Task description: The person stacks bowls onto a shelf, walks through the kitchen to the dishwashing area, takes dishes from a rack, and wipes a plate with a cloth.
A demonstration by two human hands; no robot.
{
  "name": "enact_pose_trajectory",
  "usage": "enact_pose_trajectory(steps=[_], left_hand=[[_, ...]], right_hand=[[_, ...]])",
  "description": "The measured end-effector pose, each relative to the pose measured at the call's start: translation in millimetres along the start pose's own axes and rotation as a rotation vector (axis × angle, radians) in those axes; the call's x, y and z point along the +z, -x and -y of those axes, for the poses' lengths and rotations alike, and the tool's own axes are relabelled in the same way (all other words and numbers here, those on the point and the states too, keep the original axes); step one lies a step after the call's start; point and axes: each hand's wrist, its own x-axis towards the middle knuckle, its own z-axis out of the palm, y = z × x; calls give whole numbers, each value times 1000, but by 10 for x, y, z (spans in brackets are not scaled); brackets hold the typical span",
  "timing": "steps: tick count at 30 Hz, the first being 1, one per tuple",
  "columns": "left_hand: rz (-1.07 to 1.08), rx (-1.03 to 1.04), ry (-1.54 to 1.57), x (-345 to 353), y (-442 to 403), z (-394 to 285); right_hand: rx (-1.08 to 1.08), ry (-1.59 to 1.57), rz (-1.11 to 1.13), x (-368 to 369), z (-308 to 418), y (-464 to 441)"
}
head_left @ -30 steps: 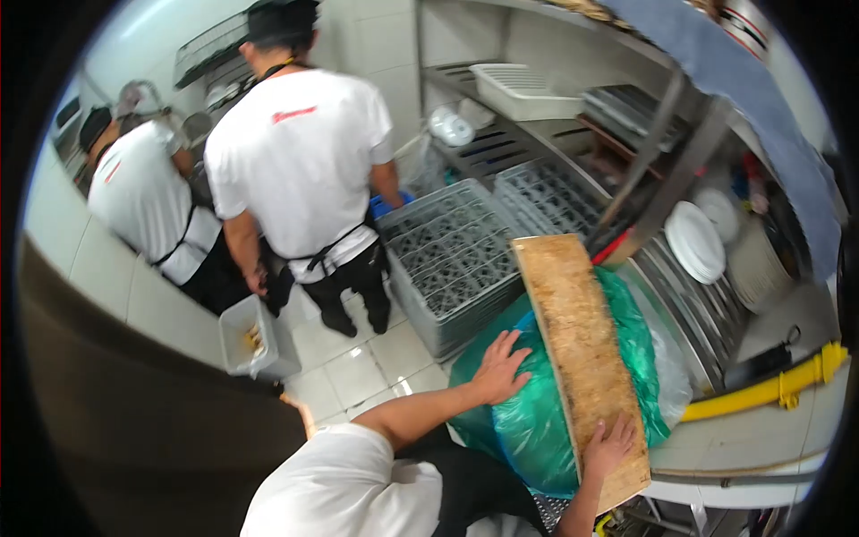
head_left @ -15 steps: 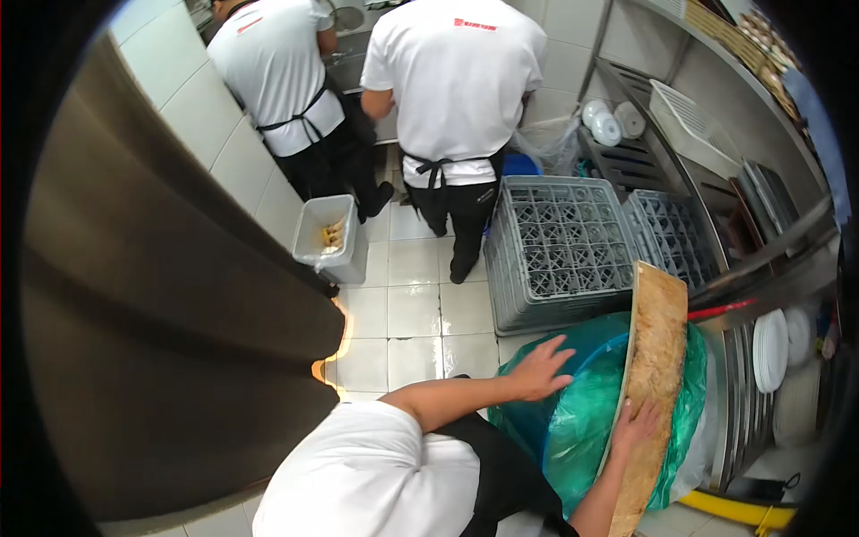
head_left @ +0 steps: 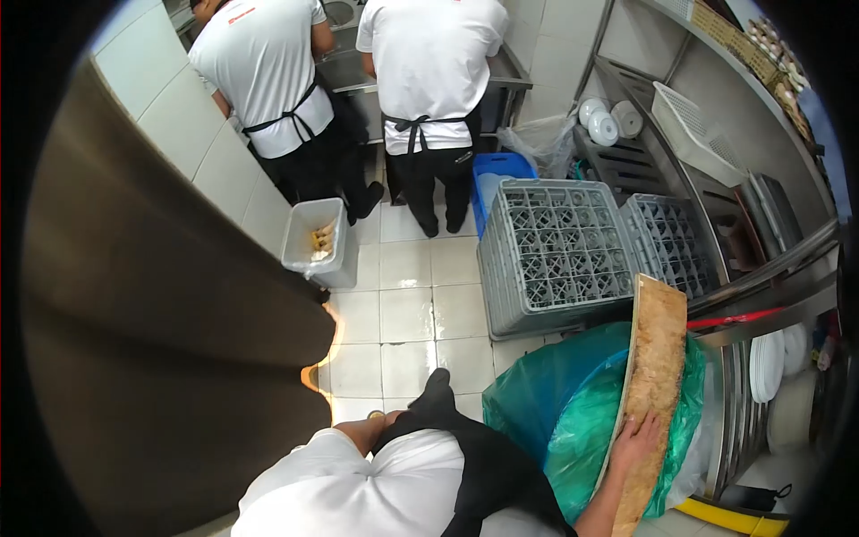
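Right hand [head_left: 637,440] flat on board [head_left: 657,358], fingers slightly parted; left hand hidden, can't tell state. Board looks stiff, weighty; I favour gripping long edges.

Right fingers [head_left: 643,426] on wooden board [head_left: 658,349], green bag [head_left: 577,438]

Red lettering [head_left: 242,15] crossed the back of a white shirt [head_left: 264,76] at upper left, too small and blurred to read. Red print [head_left: 458,1] on a second shirt [head_left: 434,67] was cut off by the view's top edge; a pale mark [head_left: 463,157] on black trousers [head_left: 428,174] was illegible.
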Motion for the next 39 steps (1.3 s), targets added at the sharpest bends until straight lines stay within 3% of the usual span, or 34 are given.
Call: enact_pose_trajectory(steps=[3,11,20,31,39], left_hand=[[57,-255,-250,-239,-143,-560],[146,-349,-445,-880,-61,-774],[192,-238,-577,-1232,-433,-1146],[279,-79,-616,-1147,-840,-1414],[409,9,-632,-1197,-934,-1486]], right_hand=[[-8,-32,-25,47,-56,-5],[199,101,-129,185,-162,-81],[257,132,-110,75,-44,-88],[201,185,-44,-148,111,-86],[352,147,-66,-96,98,-72]])
